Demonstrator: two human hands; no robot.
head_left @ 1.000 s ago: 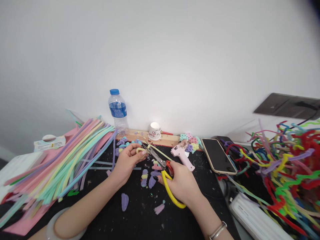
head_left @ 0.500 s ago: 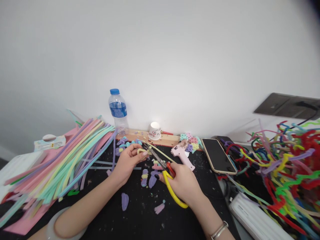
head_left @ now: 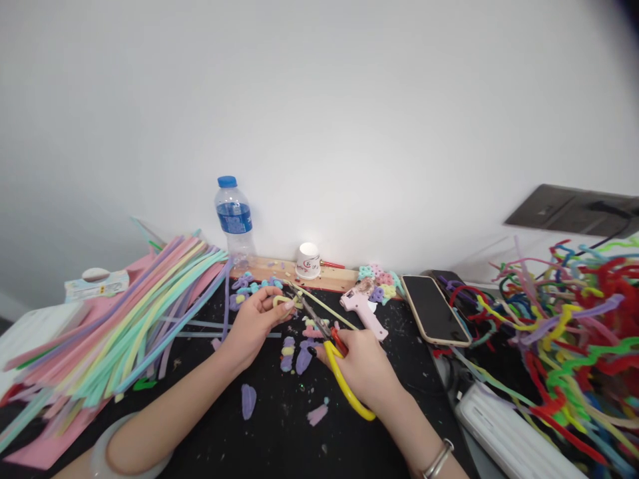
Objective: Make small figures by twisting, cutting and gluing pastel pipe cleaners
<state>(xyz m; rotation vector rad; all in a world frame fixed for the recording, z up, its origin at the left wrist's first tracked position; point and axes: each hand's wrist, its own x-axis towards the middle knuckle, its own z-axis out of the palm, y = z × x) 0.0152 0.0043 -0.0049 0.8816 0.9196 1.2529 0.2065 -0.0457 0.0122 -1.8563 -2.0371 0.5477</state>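
Observation:
My left hand (head_left: 259, 322) pinches a pale yellow pipe cleaner (head_left: 327, 307) bent into a small loop at the fingertips; its long end runs right, toward my right hand. Yellow-handled scissors (head_left: 344, 389) are in my right hand (head_left: 362, 362), with their blades pointing up and left at the yellow stem beside my left fingertips. Whether the blades touch the stem is too small to tell. Below the blades lie a purple, yellow and blue fuzzy piece (head_left: 287, 354) and a purple one (head_left: 304, 357). Another purple piece (head_left: 248, 401) lies nearer to me.
Pastel pipe cleaners (head_left: 150, 319) are heaped at left, a bottle (head_left: 234, 219) behind them. A paper cup (head_left: 308, 261), pink glue gun (head_left: 365, 311) and fuzzy flowers (head_left: 382, 279) stand or lie at the back. Right are a phone (head_left: 435, 311) and a tangled colourful pile (head_left: 574, 346).
The view has shifted very slightly. Both hands keep nearly the same pose, with the scissors still at the yellow stem.

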